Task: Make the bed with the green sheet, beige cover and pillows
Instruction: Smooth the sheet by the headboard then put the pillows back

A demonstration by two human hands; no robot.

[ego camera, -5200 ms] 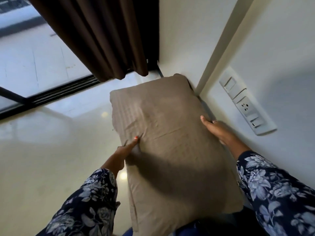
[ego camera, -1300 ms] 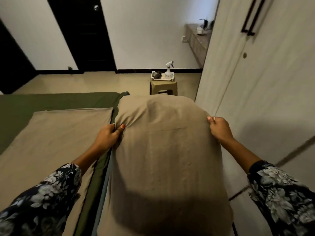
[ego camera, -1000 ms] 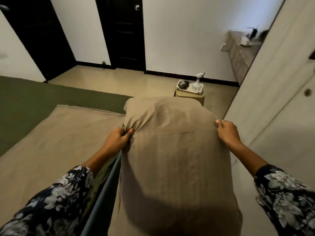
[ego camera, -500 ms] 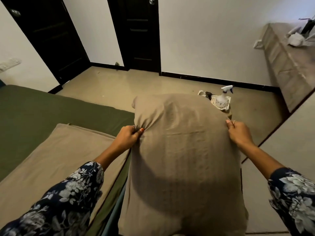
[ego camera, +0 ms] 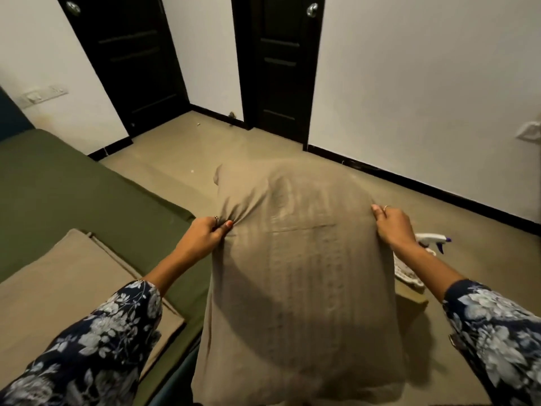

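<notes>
On the left we see the bed (ego camera: 26, 183) under a smooth green sheet (ego camera: 76, 197), with the folded beige cover (ego camera: 58, 288) lying flat on its near part. Beyond it are a tan floor (ego camera: 181, 148), white walls with a dark skirting, and two dark doors (ego camera: 123, 57), each with a round knob.

Our left hand (ego camera: 202, 234), arm out in a dark floral sleeve (ego camera: 96, 344), bunches a fold of the pillow (ego camera: 295, 282) between thumb and curled fingers. The pillow is held up in front of us, off the bed's right edge, plump and oblong in a faintly striped beige case.

Our right hand (ego camera: 392, 227), a ring on one finger, grips the pillow's right edge with its fingers wrapped behind. Just beyond that wrist a white spray bottle (ego camera: 431, 240) with a purple nozzle shows.
</notes>
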